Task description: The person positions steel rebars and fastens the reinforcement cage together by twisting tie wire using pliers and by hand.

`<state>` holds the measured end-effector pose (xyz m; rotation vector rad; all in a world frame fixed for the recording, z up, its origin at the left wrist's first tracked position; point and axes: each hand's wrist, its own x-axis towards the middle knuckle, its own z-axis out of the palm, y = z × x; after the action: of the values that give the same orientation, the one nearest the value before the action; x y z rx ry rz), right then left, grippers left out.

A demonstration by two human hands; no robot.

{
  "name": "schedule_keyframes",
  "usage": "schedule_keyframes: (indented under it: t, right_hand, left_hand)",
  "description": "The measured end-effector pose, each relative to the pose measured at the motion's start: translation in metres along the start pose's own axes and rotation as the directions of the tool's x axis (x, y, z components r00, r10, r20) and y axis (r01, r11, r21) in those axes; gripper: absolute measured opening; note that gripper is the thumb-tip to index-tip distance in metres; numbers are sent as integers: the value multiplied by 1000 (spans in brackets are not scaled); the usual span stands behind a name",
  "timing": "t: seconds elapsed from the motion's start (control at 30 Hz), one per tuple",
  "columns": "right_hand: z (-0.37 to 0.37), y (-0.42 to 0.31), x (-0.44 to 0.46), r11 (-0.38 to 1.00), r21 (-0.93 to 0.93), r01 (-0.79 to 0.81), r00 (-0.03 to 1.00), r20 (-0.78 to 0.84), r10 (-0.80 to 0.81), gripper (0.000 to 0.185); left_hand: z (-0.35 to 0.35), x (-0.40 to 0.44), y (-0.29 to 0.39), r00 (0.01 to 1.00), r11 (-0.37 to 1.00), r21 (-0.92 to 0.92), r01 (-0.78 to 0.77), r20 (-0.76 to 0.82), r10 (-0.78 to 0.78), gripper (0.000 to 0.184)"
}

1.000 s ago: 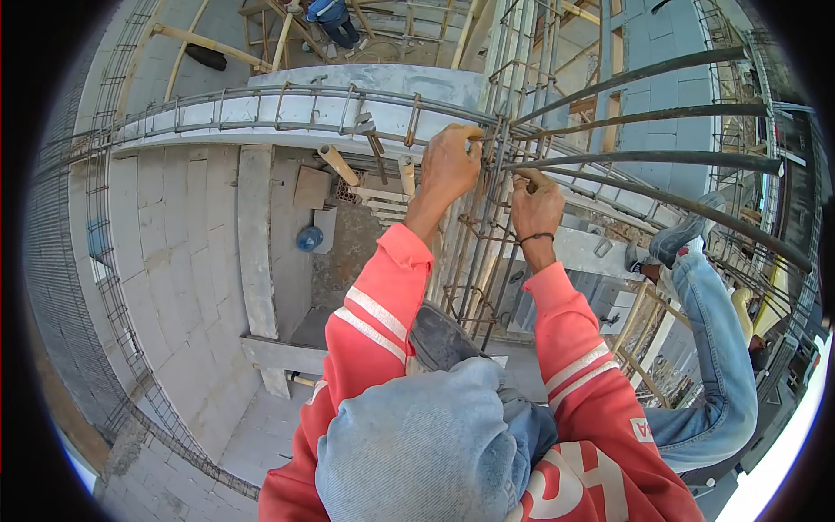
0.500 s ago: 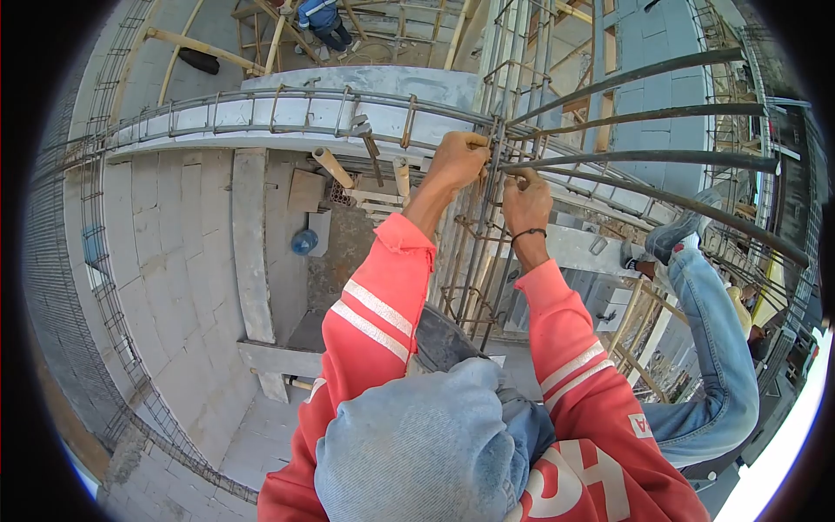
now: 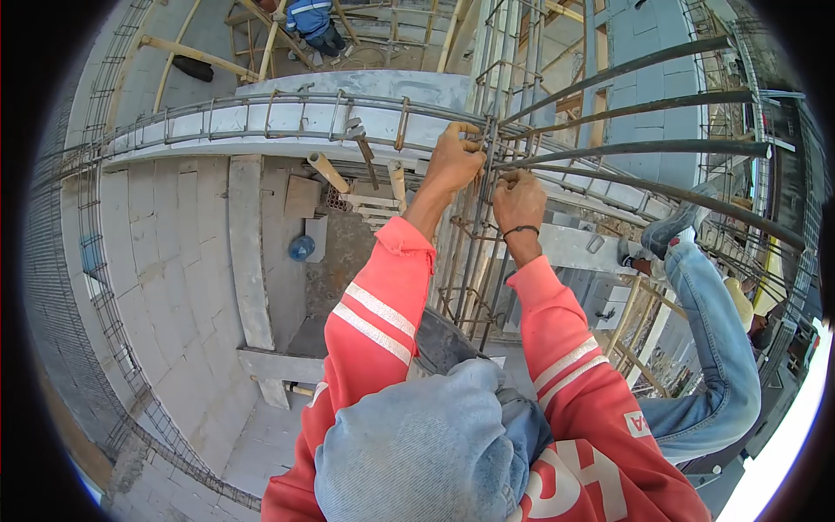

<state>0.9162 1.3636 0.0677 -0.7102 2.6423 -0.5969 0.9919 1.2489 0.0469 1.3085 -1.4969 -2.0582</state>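
Note:
At the joint where several steel bars cross, my left hand (image 3: 457, 158) is closed at the left side of the upright rebar cage (image 3: 470, 252). Its fingers are pinched against the bars, and anything between them is too small to make out. My right hand (image 3: 520, 205) is closed just right of the cage, with bent fingertips touching or close to the bars. Thick dark bars (image 3: 644, 148) fan out to the right above it. A horizontal rebar cage (image 3: 287, 113) runs left from the joint.
A hammer-like tool (image 3: 364, 152) hangs at the horizontal cage. My bent knee and jeans (image 3: 718, 348) are at the right, a shoe (image 3: 670, 228) on the bars. Far below lie a blue round container (image 3: 302, 248) and block walls (image 3: 174, 261). A person in blue (image 3: 313, 22) is at the top.
The view has shifted slightly, so the bars sit a little further left. My right hand has turned and its fingers have curled in more. My left hand stays at the joint.

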Motion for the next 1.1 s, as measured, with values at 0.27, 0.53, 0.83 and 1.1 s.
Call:
schedule_keyframes:
  t: [0.27, 0.53, 0.83, 1.1]
  right_hand:
    - [8, -1, 9, 987, 146, -74, 997, 16, 73, 17]
    - [3, -2, 9, 990, 123, -70, 997, 32, 66, 17]
    - [-7, 7, 3, 964, 264, -34, 998, 58, 19, 15]
    - [-8, 10, -3, 928, 371, 27, 998, 44, -46, 15]
  left_hand:
    - [1, -7, 1, 990, 963, 255, -87, -82, 111, 41]
    - [0, -18, 4, 899, 836, 485, -255, -199, 390, 19]
    - [11, -23, -20, 790, 776, 436, -457, -201, 579, 8]
    - [13, -41, -21, 561, 563, 477, -675, -165, 811, 8]
